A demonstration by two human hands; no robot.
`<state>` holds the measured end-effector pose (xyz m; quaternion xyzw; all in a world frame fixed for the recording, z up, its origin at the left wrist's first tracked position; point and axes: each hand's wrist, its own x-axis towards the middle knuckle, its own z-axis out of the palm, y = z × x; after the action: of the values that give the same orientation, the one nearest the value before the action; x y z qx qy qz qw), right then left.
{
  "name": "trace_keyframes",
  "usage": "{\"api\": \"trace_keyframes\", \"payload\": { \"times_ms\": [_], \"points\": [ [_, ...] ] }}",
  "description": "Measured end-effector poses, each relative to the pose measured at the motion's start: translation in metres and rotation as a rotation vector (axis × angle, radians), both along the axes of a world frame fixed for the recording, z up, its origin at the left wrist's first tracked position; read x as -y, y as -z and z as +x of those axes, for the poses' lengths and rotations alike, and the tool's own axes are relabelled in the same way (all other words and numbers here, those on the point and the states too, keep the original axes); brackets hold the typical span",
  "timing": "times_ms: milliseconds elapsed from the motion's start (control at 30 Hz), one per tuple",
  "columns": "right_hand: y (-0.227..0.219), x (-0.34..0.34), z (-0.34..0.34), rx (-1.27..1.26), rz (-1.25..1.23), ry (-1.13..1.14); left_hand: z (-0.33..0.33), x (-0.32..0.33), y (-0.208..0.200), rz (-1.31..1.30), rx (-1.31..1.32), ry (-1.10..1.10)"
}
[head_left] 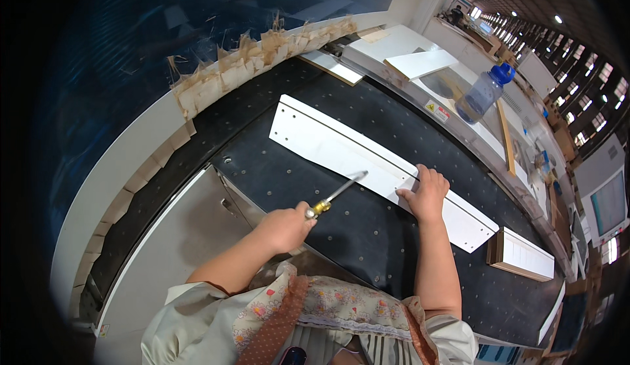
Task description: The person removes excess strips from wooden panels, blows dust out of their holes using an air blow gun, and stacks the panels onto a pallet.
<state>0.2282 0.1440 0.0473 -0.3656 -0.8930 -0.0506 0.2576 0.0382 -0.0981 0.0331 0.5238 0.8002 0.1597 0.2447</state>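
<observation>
A long white board [328, 143] with a dark groove along it and small holes at its ends lies slantwise on a black work surface. My left hand [283, 229] is closed round the yellow handle of a screwdriver [330, 197]. The shaft points up and right, its tip over the board's near edge; whether it touches cannot be told. My right hand [429, 196] grips the board right of its middle, thumb on the near side and fingers over the groove.
Stacked white strips [523, 255] lie at the right end of the black surface [354, 227]. Beyond its far edge stand a blue-capped bottle [482, 96] and a loose white panel [420, 63]. A machine housing with torn tape strips [256, 53] curves along the left. A monitor [609, 204] stands far right.
</observation>
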Motion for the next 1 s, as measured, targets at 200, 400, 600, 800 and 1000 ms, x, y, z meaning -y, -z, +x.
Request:
{"api": "trace_keyframes", "payload": {
  "times_ms": [200, 400, 600, 800, 1000],
  "points": [
    [0.002, -0.006, 0.002, -0.03, -0.006, -0.011, -0.031, -0.002, -0.002, 0.134, -0.049, -0.154],
    [0.002, -0.002, 0.001, -0.043, -0.002, -0.023, -0.015, -0.011, -0.005, 0.042, -0.005, -0.05],
    [0.003, -0.002, 0.003, -0.046, 0.017, -0.015, -0.049, 0.003, -0.001, 0.159, -0.074, -0.248],
    [0.001, 0.002, 0.001, -0.055, 0.003, -0.018, -0.08, 0.02, 0.006, 0.232, -0.065, -0.431],
    [0.0, 0.003, 0.001, -0.061, 0.046, -0.025, -0.09, 0.029, 0.009, 0.229, -0.049, -0.475]
  ]
}}
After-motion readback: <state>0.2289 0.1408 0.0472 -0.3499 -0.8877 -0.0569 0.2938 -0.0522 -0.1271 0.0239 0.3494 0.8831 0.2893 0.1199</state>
